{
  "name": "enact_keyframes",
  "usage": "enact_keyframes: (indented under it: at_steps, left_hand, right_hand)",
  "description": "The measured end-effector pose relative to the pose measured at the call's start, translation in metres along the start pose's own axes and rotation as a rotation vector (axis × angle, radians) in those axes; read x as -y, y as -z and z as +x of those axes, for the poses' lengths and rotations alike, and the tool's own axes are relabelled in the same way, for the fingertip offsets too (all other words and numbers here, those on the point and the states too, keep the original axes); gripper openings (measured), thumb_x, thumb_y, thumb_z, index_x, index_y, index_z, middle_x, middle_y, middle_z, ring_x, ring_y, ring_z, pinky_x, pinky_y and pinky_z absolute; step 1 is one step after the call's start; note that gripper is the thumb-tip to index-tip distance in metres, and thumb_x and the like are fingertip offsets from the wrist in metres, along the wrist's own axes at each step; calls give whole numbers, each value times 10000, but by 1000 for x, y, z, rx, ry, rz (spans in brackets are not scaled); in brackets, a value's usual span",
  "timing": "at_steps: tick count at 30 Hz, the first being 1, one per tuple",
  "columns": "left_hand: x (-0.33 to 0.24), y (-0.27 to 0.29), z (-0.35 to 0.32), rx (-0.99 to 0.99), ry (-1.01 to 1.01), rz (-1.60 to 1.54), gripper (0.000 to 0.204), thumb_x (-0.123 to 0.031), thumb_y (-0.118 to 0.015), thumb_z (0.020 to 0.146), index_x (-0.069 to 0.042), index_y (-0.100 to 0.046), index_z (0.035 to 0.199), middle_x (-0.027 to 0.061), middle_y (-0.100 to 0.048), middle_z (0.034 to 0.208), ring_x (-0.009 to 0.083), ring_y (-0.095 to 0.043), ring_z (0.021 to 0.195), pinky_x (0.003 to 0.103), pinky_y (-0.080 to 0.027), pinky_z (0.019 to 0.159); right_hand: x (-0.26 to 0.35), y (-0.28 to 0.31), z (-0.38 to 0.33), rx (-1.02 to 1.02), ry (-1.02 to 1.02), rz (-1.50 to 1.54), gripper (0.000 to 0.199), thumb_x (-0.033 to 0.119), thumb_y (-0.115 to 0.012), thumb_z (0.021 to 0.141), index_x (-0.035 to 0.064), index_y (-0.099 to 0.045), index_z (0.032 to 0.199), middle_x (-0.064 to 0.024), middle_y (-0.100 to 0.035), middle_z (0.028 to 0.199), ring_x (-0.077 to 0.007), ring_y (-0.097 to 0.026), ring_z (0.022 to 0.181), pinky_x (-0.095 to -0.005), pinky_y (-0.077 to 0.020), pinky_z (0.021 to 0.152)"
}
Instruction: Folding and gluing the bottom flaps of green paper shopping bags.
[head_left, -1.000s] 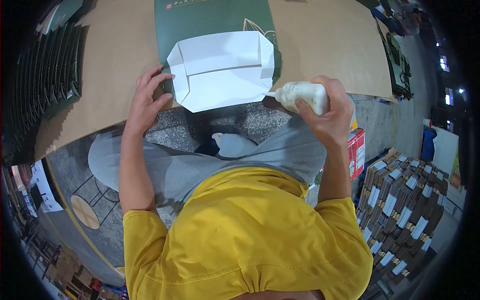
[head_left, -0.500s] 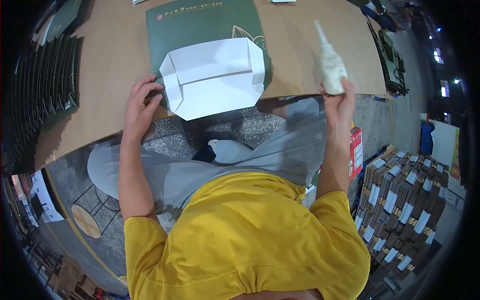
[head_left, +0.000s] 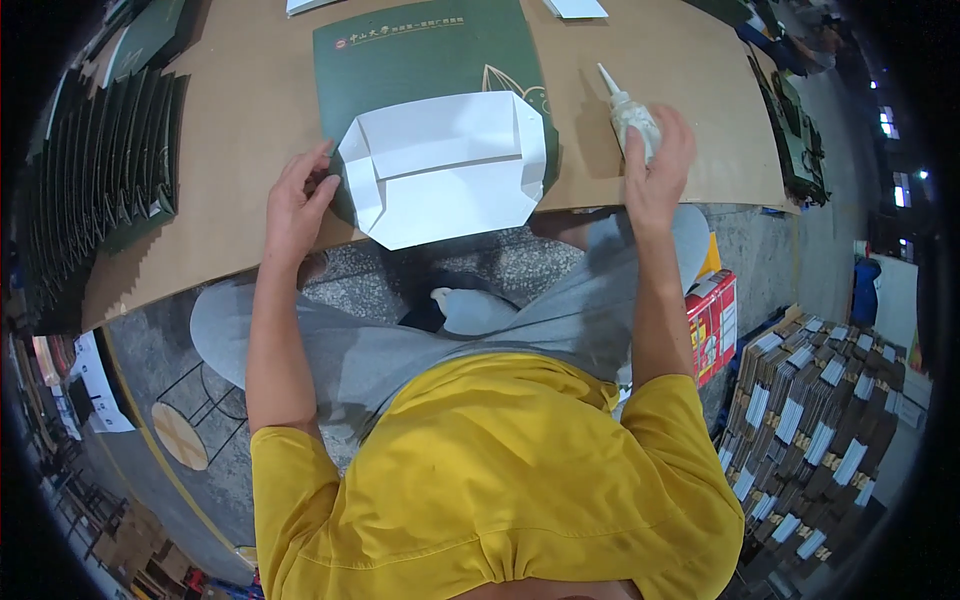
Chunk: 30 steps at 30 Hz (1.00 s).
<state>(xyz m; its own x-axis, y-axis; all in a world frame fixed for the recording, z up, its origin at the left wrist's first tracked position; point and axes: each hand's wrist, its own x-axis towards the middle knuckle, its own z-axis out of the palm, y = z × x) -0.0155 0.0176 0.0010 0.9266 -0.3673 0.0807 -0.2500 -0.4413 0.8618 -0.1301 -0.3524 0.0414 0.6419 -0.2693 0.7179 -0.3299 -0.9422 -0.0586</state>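
Note:
A green paper bag [head_left: 420,60] lies flat on the table, its near end folded out into a white bottom [head_left: 450,200] with slanted corners. My left hand [head_left: 300,197] is at the bag's left edge, thumb and fingers apart, with the fingertips touching or very near the green paper. Off the bag's right side, my right hand [head_left: 660,170] is wrapped round a whitish squeeze bottle [head_left: 631,118]. Its long pale nozzle points up and to the far left, away from the paper. Part of the bottle is hidden by my fingers.
A row of folded green bags [head_left: 110,160] stands along the table's left side. More dark green bags [head_left: 797,140] are at the right edge. White paper pieces [head_left: 577,9] lie at the far edge. Bundled stacks [head_left: 810,410] and a red box [head_left: 711,325] sit at the right, below table height.
My right hand has tipped the squeeze bottle and moved it slightly left and farther over the table. The whole view has shifted a little; the bag looks the same.

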Motion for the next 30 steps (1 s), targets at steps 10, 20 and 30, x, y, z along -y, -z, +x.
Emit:
enact_keyframes:
  at_steps: [10, 20, 30]
  left_hand:
    - [-8, -6, 13, 110, -143, 406, 406, -3, -587, 752, -26, -538, 1155, 120, -549, 995, 299, -515, 951, 380, -439, 826]
    - [-23, -5, -36, 324, -499, 909, 603, -101, -649, 681, 45, -459, 1235, 184, -455, 1243, 339, -441, 1138, 427, -373, 973]
    - [-17, -29, -22, 42, -331, 609, 420, -294, -745, 694, 16, -629, 952, 147, -577, 1001, 314, -502, 979, 399, -430, 832]
  right_hand:
    - [30, -41, 5, 761, 136, 695, 330, -5, -561, 718, 37, -586, 1044, -105, -557, 920, -294, -528, 920, -368, -438, 798]
    - [10, -10, -25, 725, 634, 549, 613, 159, -642, 692, -28, -463, 1248, -179, -454, 1284, -356, -448, 1126, -420, -392, 954]
    - [35, -25, -44, 606, 330, 531, 530, 355, -686, 715, 23, -562, 1109, -118, -517, 1170, -298, -446, 1088, -424, -370, 926]
